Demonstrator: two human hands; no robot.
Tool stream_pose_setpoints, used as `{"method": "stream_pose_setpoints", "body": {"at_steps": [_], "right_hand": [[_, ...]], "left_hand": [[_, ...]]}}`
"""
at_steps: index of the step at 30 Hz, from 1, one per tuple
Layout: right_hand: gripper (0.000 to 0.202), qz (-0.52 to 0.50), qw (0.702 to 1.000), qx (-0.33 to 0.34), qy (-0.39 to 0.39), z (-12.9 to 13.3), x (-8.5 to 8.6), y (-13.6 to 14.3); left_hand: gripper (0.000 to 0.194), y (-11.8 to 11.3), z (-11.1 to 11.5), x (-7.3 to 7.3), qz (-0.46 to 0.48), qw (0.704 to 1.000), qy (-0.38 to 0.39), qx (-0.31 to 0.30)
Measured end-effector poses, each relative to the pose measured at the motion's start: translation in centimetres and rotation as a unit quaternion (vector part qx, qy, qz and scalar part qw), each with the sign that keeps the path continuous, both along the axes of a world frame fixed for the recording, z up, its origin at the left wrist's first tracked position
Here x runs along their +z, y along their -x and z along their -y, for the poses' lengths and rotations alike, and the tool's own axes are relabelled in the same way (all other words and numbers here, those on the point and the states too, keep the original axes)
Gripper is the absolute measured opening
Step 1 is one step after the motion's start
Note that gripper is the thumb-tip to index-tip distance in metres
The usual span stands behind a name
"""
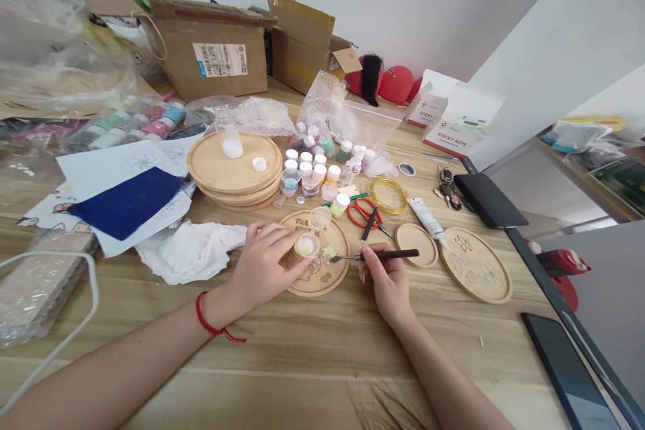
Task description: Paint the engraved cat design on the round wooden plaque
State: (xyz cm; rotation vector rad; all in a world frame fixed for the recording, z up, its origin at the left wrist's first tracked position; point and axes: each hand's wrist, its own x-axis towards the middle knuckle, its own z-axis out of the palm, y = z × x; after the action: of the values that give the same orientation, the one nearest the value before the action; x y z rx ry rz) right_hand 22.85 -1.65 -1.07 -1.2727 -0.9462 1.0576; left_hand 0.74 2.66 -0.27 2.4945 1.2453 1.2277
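Observation:
My left hand [269, 259] pinches a small clear cup [307, 245] with pale yellow stuff inside, its clear lid [320, 217] standing up at the far side. Below the cup lies a round wooden plate [338, 275] with line drawings and a pale yellow patch on it. In my right hand [385, 279] is a small spatula [393, 254] with a dark handle. Its metal tip points left, over or on the yellow patch; I cannot tell whether it touches. Just beyond the plate stands a white-capped jar of yellow [338, 206].
Stacked wooden plates [201, 164] carry a bottle of white grains [231, 141]. Several white-capped jars [306, 160], red-handled pliers [359, 213], gold wire [389, 196] and a white tube [427, 220] lie beyond my hands. A second drawn plate [478, 265] is at right, a phone [567, 363] nearer.

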Motion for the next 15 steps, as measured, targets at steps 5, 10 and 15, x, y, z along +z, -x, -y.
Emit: {"method": "stream_pose_setpoints", "body": {"at_steps": [5,10,15], "right_hand": [[0.029,-0.005,1.000,-0.003,-0.003,-0.02,-0.09,-0.06],[0.030,-0.008,1.000,-0.005,-0.004,-0.03,-0.05,-0.05],[0.030,0.009,1.000,0.004,0.004,0.04,0.10,-0.05]], "left_hand": [[0.021,0.00,-0.01,0.02,0.000,1.000,-0.004,0.000],[0.020,0.10,-0.01,0.07,-0.003,1.000,-0.001,-0.002],[0.022,0.07,0.00,-0.03,-0.005,1.000,-0.004,0.001]]}}
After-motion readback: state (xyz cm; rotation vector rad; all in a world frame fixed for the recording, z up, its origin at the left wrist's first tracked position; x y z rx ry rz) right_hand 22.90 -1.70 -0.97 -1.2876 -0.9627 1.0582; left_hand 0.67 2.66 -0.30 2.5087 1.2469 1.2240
